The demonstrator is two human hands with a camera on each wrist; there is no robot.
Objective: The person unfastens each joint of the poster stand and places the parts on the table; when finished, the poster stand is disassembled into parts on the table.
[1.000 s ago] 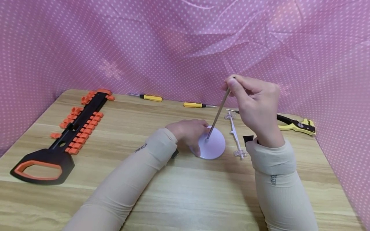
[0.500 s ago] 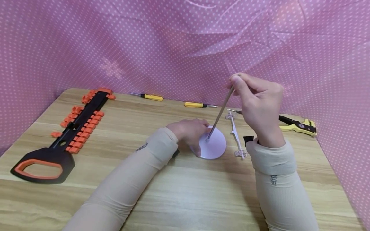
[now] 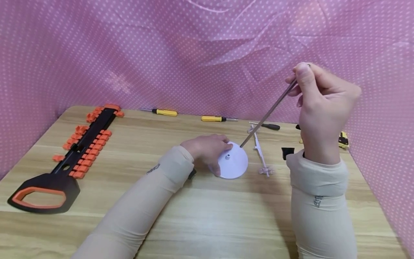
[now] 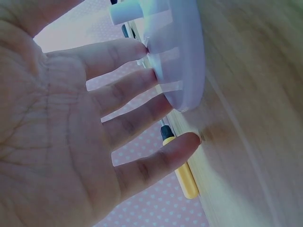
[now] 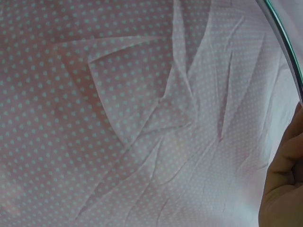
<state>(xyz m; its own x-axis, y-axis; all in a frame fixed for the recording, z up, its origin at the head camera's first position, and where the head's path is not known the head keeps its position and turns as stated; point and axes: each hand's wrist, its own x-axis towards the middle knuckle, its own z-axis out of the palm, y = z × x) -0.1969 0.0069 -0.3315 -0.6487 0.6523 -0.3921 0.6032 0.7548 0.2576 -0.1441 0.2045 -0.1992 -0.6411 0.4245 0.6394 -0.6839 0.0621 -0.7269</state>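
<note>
A white round base [image 3: 235, 164] with a small raised tube [image 3: 228, 157] at its middle lies on the table. My left hand [image 3: 207, 151] holds its left side, thumb at the near rim and fingers at the far rim. In the left wrist view the fingers [image 4: 128, 92] reach out fairly straight, several tips at the base's edge [image 4: 189, 61]. My right hand [image 3: 326, 104] pinches the top of a long thin metal rod [image 3: 270, 111]. That rod slants down to the left, its lower end overlapping the base's far right rim, apart from the tube.
A white bar with clear end clips [image 3: 257, 145] lies right of the base. Behind are two yellow-handled screwdrivers [image 3: 166, 112] and a black-handled one [image 3: 271, 126]. Partly hidden yellow-black pliers [image 3: 344, 140] lie right; a black-and-orange socket rack [image 3: 81, 149] lies left.
My right hand has moved up and to the right. The rod's lower end has come away from the tube. My left hand has stayed on the base.
</note>
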